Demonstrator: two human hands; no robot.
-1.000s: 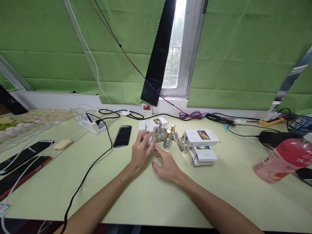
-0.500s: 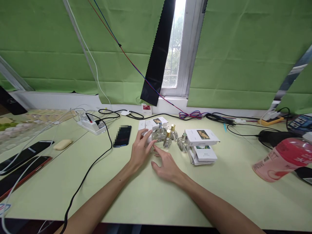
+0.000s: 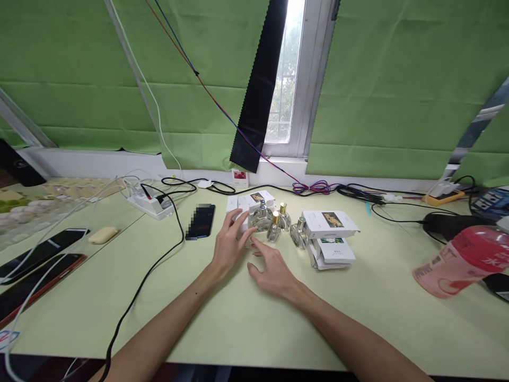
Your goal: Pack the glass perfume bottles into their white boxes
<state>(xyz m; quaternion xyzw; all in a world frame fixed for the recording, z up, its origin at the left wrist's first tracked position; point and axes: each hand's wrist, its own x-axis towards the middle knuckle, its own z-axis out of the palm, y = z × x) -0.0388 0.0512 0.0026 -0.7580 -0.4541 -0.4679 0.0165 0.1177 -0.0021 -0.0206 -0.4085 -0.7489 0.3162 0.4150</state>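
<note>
My left hand (image 3: 229,246) rests on a small white box (image 3: 247,243), its fingers along one side and its thumb on the other. Most of that box is hidden behind the fingers. My right hand (image 3: 271,269) lies just to the right, index finger reaching to the near end of the box, thumb apart, nothing in its grasp. Beyond the hands stand several glass perfume bottles: one with a silvery cap (image 3: 262,219), a small one with a gold cap (image 3: 274,232), another gold-capped one (image 3: 283,220) behind it, and a tilted bottle (image 3: 298,236) by the stacked boxes.
White printed boxes (image 3: 329,225) are stacked right of the bottles; more boxes (image 3: 256,198) lie behind. A phone (image 3: 203,221), power strip (image 3: 153,206) and black cable (image 3: 140,292) are to the left. A pink bottle (image 3: 445,268) lies tilted at the right.
The view has shifted very slightly. Both hands, the boxes and the bottles keep their places.
</note>
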